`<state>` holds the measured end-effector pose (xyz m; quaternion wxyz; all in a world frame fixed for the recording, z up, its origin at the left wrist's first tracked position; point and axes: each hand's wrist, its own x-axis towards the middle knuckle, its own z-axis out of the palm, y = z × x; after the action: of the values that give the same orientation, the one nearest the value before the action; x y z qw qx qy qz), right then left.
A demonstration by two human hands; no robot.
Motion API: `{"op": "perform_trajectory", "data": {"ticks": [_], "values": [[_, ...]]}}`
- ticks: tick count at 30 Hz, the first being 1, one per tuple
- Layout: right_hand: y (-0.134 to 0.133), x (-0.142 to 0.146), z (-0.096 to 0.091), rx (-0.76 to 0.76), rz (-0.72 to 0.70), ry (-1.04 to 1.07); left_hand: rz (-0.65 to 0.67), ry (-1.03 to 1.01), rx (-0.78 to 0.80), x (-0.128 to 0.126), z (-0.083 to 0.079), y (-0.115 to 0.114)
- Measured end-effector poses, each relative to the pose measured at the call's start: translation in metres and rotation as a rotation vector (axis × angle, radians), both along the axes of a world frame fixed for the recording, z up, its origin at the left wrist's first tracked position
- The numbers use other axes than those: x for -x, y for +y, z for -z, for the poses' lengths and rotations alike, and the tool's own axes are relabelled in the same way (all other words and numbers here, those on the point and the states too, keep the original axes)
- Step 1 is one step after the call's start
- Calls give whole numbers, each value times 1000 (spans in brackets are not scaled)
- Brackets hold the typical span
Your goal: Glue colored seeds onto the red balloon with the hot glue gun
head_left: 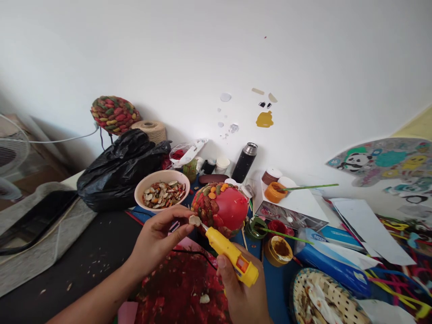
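Note:
My left hand (165,236) pinches a pale peanut shell piece (195,220) between thumb and fingertips. In my right hand (245,283) is a yellow hot glue gun (229,254), its nozzle at or very near the shell; whether they touch I cannot tell. Just behind both hands sits a red ball, like a balloon (235,208), partly covered on its left and top with painted shells in red, green, orange and brown. A pink bowl (137,198) of shell pieces stands beyond my left hand. Beneath my hands lies a red-stained sheet (182,288) with a loose shell bit on it.
Open paint jars (278,251) and a basket (299,281) of shells stand to the right, near a blue tissue pack (327,265). A black flask (245,162) stands by the wall. At left are a black plastic bag (114,173), twine spool (150,130) and shell-covered ball (114,114).

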<state>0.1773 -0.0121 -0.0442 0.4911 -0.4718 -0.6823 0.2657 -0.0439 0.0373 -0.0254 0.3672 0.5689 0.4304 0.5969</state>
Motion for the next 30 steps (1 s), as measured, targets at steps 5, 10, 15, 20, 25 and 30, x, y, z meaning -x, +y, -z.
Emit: {"op": "perform_trajectory", "data": {"ticks": [5, 10, 15, 20, 25, 30], "values": [[-1, 1, 0, 22, 6, 16, -5, -24, 32, 0, 1, -1], [-2, 1, 1, 27, -10, 30, 15, -29, 28, 1, 2, 0], [-3, 2, 1, 68, -36, 53, 23, -32, 17, 1, 3, -1], [-3, 3, -1, 59, -29, 62, 21, -41, 18, 1, 4, 0], [-2, 3, -1, 64, -29, 57, 17, -42, 26, 1, 3, -1], [-2, 2, 1, 41, -7, 59, 6, -36, 40, 1, 3, -1]]}}
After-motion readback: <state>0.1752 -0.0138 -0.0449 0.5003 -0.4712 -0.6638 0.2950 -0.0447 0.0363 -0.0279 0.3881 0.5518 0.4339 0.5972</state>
